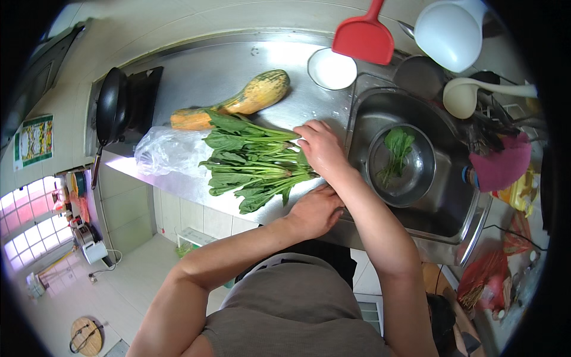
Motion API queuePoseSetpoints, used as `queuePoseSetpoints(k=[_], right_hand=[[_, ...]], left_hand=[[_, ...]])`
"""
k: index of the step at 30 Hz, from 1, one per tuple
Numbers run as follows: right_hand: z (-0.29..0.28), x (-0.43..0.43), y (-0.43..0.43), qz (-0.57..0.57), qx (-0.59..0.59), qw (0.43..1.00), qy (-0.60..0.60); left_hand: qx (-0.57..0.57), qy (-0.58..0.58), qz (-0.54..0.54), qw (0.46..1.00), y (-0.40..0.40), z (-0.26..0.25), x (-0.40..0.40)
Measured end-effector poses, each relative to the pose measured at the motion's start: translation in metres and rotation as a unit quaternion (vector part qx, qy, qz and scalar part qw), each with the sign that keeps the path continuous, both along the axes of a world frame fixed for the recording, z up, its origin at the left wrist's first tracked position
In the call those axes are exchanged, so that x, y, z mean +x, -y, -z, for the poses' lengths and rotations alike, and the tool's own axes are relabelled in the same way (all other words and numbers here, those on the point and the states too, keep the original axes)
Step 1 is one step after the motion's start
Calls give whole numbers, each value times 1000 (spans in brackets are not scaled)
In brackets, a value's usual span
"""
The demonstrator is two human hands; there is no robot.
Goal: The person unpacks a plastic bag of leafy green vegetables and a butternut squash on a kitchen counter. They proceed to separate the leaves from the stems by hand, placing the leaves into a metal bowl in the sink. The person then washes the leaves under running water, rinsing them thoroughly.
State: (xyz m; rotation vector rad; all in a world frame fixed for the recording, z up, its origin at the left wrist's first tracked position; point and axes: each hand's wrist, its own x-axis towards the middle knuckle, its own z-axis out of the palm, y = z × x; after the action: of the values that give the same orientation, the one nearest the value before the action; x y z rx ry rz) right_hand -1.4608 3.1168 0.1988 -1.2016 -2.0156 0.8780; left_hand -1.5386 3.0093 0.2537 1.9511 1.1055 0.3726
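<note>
Leafy greens (250,165) with pale stems, resembling spinach, lie in a pile on the ridged steel counter (308,105). My right hand (323,149) rests at the stem ends on the pile's right side; whether its fingers grip a stem is hard to tell. Just below it, near the counter's front edge, is my left hand (316,212), its fingers curled and partly hidden under the right forearm. A few greens (396,149) sit in a round metal basin (430,178) inside the sink. A crumpled clear plastic bag (171,151) touches the pile's left side.
A mottled squash (263,91) lies behind the greens, and a white bowl (332,69) stands near the steel sink (450,196). A red spatula (363,38) and white ladles (448,35) hang above. At the left is a black wok (111,107) with its handle jutting forward.
</note>
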Motion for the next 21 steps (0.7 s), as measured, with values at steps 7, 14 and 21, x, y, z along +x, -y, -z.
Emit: queuePoseSetpoints(k=[7,14,21], right_hand=[[11,-42,-10,-32,-74,994,69],[-74,-5,36,11,-331,921,-204],[-91,30,88,53,-364,883,-290]], left_hand=[[-119,78,-247,959,12,-18,-68],[-328,405,-395,757,2,-23,-87],[-317,379,-345,798,-17,-49,-56]])
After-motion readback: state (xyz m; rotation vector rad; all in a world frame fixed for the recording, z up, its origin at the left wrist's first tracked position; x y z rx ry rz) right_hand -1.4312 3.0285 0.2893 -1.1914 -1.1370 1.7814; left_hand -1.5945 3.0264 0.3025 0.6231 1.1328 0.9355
